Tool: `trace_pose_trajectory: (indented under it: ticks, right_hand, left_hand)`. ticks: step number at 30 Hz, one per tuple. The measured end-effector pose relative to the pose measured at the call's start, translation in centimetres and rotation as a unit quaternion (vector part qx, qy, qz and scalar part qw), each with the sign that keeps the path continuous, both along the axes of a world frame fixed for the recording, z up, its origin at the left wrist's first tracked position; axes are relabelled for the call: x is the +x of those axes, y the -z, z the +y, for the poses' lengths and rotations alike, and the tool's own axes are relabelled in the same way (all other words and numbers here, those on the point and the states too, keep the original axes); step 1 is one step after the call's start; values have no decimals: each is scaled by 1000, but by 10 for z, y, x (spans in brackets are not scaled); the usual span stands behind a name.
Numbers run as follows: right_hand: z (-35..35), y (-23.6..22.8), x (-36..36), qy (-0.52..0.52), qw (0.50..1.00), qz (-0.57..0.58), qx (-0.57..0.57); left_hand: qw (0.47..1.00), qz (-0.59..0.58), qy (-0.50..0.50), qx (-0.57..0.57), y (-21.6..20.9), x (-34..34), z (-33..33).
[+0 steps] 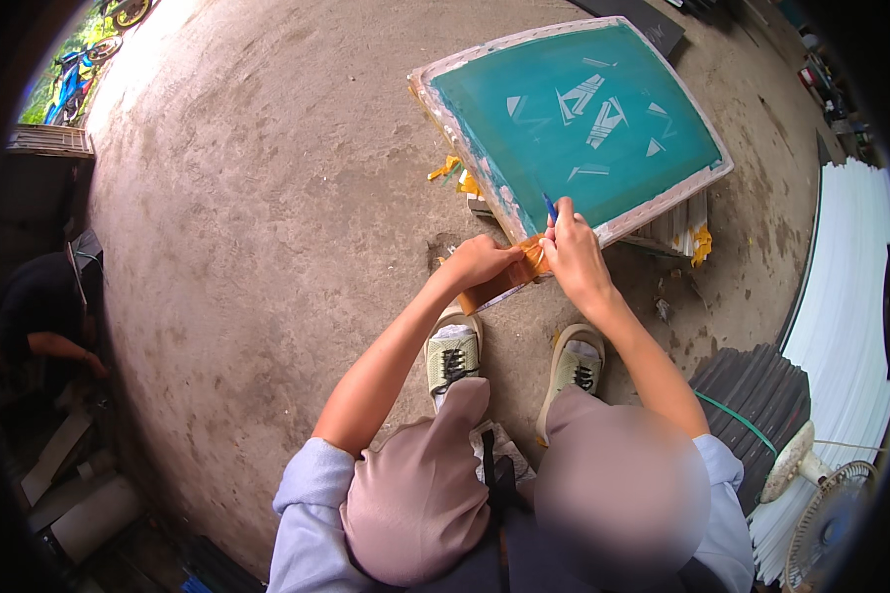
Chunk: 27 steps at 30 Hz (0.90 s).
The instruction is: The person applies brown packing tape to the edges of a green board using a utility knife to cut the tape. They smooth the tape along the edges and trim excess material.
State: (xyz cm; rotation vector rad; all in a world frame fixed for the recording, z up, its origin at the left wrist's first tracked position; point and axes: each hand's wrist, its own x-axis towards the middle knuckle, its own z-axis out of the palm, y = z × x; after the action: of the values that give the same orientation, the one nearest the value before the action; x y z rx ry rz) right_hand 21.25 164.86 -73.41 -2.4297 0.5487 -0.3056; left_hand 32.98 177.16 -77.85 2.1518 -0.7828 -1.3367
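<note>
Here a strip of brown tape is gripped by the left hand at the frame's corner (kept taut), while a blue tool is gripped by the right hand.

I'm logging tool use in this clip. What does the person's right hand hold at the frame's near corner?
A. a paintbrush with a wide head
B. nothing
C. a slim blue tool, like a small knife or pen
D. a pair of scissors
C: the right hand grips a slim blue tool pointing up over the teal screen-printing frame, while the left hand holds the brown tape at that corner.
</note>
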Motion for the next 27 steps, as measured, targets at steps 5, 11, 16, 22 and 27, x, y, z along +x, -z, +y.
trace_pose_trajectory:
  ticks: [5,11,16,22,27]
  right_hand:
    - [-6,-13,-12,-2,987,-21,-161]
    - [42,-39,-46,-68,976,206,-7]
    - [47,-33,-48,-61,974,216,1]
    - [47,-28,-48,-56,971,231,7]
    - [46,-24,-45,-54,970,236,-4]
  left_hand:
    - [999,-40,8,8,-5,-6,-9]
    - [999,-44,12,6,2,-3,-2]
    - [999,-32,-14,12,0,-7,-4]
    - [1000,-13,5,4,-2,-4,-2]
    - [1000,-26,7,-10,0,-4,-4]
